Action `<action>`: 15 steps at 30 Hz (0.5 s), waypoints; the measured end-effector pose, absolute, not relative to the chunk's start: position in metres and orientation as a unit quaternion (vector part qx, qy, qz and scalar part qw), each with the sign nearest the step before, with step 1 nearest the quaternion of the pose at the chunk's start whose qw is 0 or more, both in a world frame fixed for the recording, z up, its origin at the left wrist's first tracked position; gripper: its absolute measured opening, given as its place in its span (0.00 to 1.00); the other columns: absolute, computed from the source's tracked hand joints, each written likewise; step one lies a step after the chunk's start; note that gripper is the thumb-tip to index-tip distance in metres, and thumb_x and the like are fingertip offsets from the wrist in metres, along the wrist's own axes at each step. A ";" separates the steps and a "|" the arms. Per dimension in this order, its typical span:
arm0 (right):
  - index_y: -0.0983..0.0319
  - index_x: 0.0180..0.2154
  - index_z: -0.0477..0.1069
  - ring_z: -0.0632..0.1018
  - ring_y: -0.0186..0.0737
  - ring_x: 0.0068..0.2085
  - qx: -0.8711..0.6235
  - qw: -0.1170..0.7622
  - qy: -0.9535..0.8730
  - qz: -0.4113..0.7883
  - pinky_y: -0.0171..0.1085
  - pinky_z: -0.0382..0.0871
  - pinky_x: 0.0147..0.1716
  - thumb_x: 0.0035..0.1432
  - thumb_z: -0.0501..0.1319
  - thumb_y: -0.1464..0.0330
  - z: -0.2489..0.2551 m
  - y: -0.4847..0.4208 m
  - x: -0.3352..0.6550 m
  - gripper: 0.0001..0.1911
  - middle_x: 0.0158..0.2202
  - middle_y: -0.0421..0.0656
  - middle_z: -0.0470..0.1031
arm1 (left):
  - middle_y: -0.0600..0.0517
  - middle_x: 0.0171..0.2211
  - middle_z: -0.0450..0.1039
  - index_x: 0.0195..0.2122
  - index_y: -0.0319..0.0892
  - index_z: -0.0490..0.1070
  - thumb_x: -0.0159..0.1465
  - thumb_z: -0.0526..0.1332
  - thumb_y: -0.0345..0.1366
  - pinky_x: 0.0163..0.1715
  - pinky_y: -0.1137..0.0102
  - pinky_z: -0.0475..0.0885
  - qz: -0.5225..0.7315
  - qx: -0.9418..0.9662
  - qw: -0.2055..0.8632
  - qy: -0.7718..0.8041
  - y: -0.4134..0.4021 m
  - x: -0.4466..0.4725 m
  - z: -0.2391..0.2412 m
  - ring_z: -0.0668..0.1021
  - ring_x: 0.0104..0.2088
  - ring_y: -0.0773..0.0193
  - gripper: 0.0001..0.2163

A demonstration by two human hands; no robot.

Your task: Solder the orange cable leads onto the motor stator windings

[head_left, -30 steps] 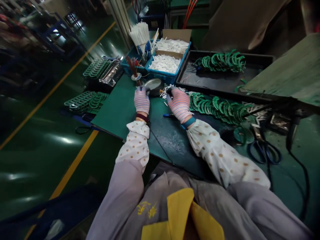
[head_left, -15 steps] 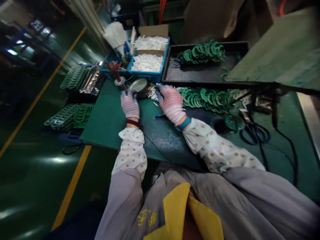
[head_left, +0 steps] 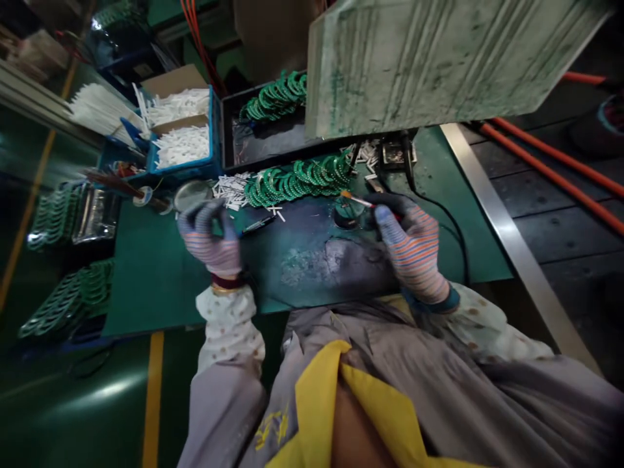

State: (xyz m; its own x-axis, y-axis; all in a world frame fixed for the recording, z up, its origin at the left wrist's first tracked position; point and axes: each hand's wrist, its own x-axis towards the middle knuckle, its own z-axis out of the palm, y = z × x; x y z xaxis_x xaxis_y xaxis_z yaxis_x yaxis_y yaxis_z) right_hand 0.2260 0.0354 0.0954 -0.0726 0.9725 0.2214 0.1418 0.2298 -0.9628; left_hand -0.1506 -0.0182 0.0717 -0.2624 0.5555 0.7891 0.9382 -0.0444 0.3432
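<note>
My right hand (head_left: 412, 244), in a striped glove, is closed around a small brush (head_left: 361, 201) with a red handle and tan bristles. The bristles point left, above a small dark round pot (head_left: 345, 218). On the left, my gloved left hand (head_left: 209, 237) is raised over the mat with its fingers curved and apart, and I see nothing in it. Just behind it sits a round tin (head_left: 192, 195), partly covered by the fingers. A dark pen-like tool (head_left: 258, 225) lies to the right of this hand. Curved green circuit boards (head_left: 297, 182) lie in a row between my hands, farther back.
White tubes lie loose (head_left: 231, 190) and fill a blue bin (head_left: 212, 140). A black tray (head_left: 260, 146) holds more green boards. A large pale panel (head_left: 429, 71) overhangs the back right. Cables (head_left: 451, 224) run along the right, near the metal table edge (head_left: 507, 221).
My view has turned to the right. My right hand has moved away from the white tubes to the right, now with the brush in it. My left hand has lifted off beside the tin.
</note>
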 end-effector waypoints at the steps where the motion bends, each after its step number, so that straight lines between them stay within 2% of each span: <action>1: 0.56 0.54 0.91 0.89 0.48 0.42 -0.481 0.502 -0.607 0.386 0.47 0.89 0.49 0.81 0.69 0.39 0.086 0.039 0.238 0.28 0.42 0.46 0.91 | 0.42 0.56 0.83 0.57 0.46 0.87 0.87 0.65 0.46 0.69 0.44 0.82 -0.439 -0.610 0.203 -0.628 -0.016 -0.120 0.074 0.85 0.61 0.46 0.13; 3: 0.57 0.51 0.91 0.89 0.48 0.41 -0.507 0.496 -0.610 0.353 0.48 0.89 0.50 0.81 0.68 0.41 0.065 0.042 0.253 0.27 0.40 0.46 0.91 | 0.46 0.55 0.86 0.56 0.50 0.89 0.86 0.68 0.47 0.64 0.54 0.85 -0.400 -0.678 0.161 -0.595 -0.004 -0.062 0.077 0.87 0.57 0.50 0.11; 8: 0.57 0.51 0.91 0.92 0.53 0.47 -0.529 0.465 -0.621 0.344 0.54 0.89 0.59 0.81 0.65 0.44 0.036 0.043 0.253 0.26 0.47 0.50 0.94 | 0.42 0.61 0.87 0.65 0.45 0.89 0.89 0.66 0.38 0.70 0.54 0.81 -0.294 -0.764 0.000 -0.575 0.041 0.012 0.067 0.85 0.62 0.47 0.13; 12: 0.56 0.50 0.91 0.93 0.54 0.48 -0.511 0.479 -0.626 0.343 0.52 0.90 0.58 0.81 0.62 0.42 0.029 0.047 0.240 0.28 0.47 0.50 0.95 | 0.41 0.61 0.86 0.63 0.43 0.89 0.90 0.64 0.40 0.69 0.56 0.82 -0.298 -0.746 -0.016 -0.595 0.050 0.012 0.057 0.86 0.63 0.47 0.13; 15: 0.55 0.49 0.91 0.93 0.54 0.48 -0.502 0.484 -0.639 0.324 0.51 0.90 0.57 0.82 0.62 0.44 0.025 0.041 0.243 0.27 0.47 0.49 0.95 | 0.42 0.59 0.87 0.62 0.44 0.89 0.91 0.63 0.42 0.67 0.58 0.83 -0.308 -0.743 -0.009 -0.595 0.046 0.010 0.056 0.87 0.61 0.48 0.14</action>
State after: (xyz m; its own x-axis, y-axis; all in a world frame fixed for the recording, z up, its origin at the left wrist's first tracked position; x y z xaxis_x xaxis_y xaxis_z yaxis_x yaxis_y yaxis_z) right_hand 0.2427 0.0409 0.0250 -0.0269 0.9555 0.2938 0.3288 0.2860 -0.9001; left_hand 0.0098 0.0463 0.0558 0.1033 0.8889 0.4464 0.8780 -0.2923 0.3789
